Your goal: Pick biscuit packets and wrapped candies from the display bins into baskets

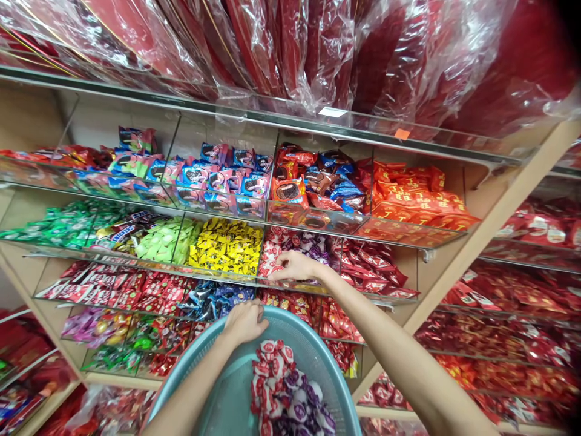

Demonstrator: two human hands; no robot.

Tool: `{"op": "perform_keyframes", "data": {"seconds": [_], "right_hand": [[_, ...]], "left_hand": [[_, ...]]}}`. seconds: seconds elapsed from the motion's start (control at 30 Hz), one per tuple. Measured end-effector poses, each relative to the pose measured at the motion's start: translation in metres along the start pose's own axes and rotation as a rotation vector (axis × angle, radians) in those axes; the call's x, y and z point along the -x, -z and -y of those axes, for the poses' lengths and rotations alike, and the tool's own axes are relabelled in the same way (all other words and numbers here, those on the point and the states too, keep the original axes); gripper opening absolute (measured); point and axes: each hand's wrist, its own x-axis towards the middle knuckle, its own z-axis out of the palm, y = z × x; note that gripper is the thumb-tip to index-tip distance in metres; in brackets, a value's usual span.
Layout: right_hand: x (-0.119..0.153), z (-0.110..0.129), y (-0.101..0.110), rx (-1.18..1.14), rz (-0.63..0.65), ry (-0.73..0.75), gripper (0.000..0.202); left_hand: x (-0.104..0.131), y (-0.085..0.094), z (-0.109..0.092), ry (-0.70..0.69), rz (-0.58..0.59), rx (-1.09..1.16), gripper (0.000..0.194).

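My left hand point(245, 321) is closed over the far rim of a teal plastic basket point(179, 378). Inside the basket lies a heap of twist-wrapped candies, red-and-white ones point(272, 369) on the left and purple-and-white ones point(302, 402) on the right. Reaching over the basket, my right hand point(295, 266) is in a shelf compartment of the same two kinds of candy. Its thumb and fingers are pinched at a red-and-white wrapped candy point(271, 266). More purple-wrapped candies point(318, 245) lie just behind that hand.
Clear dividers and front lips edge the shelf bins. Yellow packets point(226, 248) lie left of the right hand, red packets point(370, 266) right of it. Orange packets point(417, 194) and cookie packs point(288, 191) fill the shelf above. Plastic-wrapped red goods point(290, 48) overhang the top.
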Motion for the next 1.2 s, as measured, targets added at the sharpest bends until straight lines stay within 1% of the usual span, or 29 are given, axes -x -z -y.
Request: {"op": "perform_keyframes", "data": {"seconds": [0.1, 0.17, 0.23, 0.33, 0.53, 0.63, 0.8, 1.0, 1.07, 1.2], "right_hand": [[0.001, 0.000, 0.001, -0.067, -0.017, 0.019, 0.042], [0.003, -0.001, 0.001, -0.112, 0.003, 0.017, 0.040], [0.004, -0.001, 0.001, -0.150, 0.034, -0.016, 0.039], [0.003, 0.002, 0.004, -0.151, 0.063, -0.074, 0.038], [-0.001, 0.004, 0.011, -0.108, 0.170, -0.125, 0.040], [0.000, -0.002, 0.010, -0.138, 0.148, -0.150, 0.040], [0.004, -0.012, 0.002, -0.245, 0.061, -0.057, 0.038], [0.007, -0.010, 0.000, -0.327, -0.046, -0.044, 0.038], [0.007, -0.008, 0.000, -0.330, -0.044, -0.060, 0.039], [0.004, -0.005, -0.003, -0.357, 0.024, -0.088, 0.040]], "left_hand": [[0.000, -0.002, 0.001, -0.002, -0.002, 0.000, 0.019], [-0.001, -0.003, 0.002, -0.011, -0.009, -0.005, 0.018], [-0.001, -0.004, 0.003, -0.011, -0.004, -0.006, 0.018], [-0.001, -0.005, 0.004, -0.020, -0.009, -0.010, 0.019], [-0.001, -0.005, 0.005, -0.038, -0.025, -0.014, 0.018], [-0.001, -0.005, 0.004, -0.033, -0.022, -0.011, 0.019], [0.001, 0.000, 0.000, 0.012, 0.010, 0.017, 0.019], [0.001, 0.002, -0.001, 0.007, 0.006, 0.008, 0.018], [0.000, 0.000, 0.000, -0.006, -0.001, 0.001, 0.018], [0.000, -0.001, 0.000, 0.016, 0.009, 0.007, 0.019]]}}
